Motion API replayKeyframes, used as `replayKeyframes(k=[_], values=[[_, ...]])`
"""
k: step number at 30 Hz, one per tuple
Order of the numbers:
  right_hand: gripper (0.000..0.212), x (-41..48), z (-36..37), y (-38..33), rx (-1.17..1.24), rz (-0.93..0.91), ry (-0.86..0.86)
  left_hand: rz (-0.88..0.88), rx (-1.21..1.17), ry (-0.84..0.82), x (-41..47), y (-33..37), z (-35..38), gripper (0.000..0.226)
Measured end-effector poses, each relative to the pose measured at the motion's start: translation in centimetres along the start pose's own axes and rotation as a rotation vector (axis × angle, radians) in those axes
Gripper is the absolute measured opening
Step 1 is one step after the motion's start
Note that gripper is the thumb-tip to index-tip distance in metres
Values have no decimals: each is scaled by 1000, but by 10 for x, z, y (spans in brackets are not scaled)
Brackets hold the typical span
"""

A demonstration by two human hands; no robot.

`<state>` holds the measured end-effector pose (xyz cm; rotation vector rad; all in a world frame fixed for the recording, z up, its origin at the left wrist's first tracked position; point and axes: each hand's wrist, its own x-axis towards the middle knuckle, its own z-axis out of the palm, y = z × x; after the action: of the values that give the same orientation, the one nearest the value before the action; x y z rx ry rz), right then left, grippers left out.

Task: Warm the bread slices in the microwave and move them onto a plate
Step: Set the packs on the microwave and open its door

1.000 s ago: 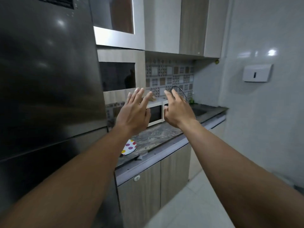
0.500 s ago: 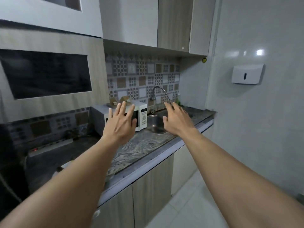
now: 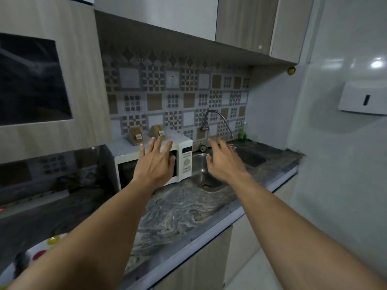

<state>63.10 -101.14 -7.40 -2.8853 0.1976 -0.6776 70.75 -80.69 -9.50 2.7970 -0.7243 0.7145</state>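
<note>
Microwave on the far counter, door closed, two bread packs on its top. Left hand hovers before the door, fingers straight and spread, empty; right hand hangs over the sink, fingers relaxed, empty. Spotted plate lies near left.

Location: domestic kitchen. Indicators: grey marbled stone countertop, round stainless-steel sink with curved metal faucet, white box-shaped microwave oven, patterned square-tile backsplash, wood-grain wall cabinets.
</note>
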Motion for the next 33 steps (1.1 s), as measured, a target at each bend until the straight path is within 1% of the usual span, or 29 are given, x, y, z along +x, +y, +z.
replayKeyframes(k=[10, 13, 16, 21, 23, 26, 29, 31, 33], values=[[56, 168, 91, 67, 87, -70, -52, -86, 19, -53, 144, -15, 110, 56], [59, 216, 126, 85, 118, -122, -80, -106, 39, -53, 178, -16, 145, 54], [59, 264, 167, 96, 146, -192, -106, -142, 49, -28, 205, -17, 180, 49], [62, 331, 228, 105, 187, -315, -236, -263, 35, -24, 234, -18, 242, 35], [62, 351, 244, 106, 186, -360, -258, -331, -41, -32, 243, -19, 262, 31], [60, 374, 267, 109, 182, -431, -285, -464, -213, -48, 254, -18, 290, 32], [51, 391, 283, 110, 161, -507, -286, -620, -355, -56, 264, -19, 312, 32], [46, 398, 290, 112, 144, -563, -288, -727, -439, -89, 270, -19, 323, 32], [43, 401, 295, 115, 138, -603, -278, -783, -505, -112, 275, -18, 332, 32]])
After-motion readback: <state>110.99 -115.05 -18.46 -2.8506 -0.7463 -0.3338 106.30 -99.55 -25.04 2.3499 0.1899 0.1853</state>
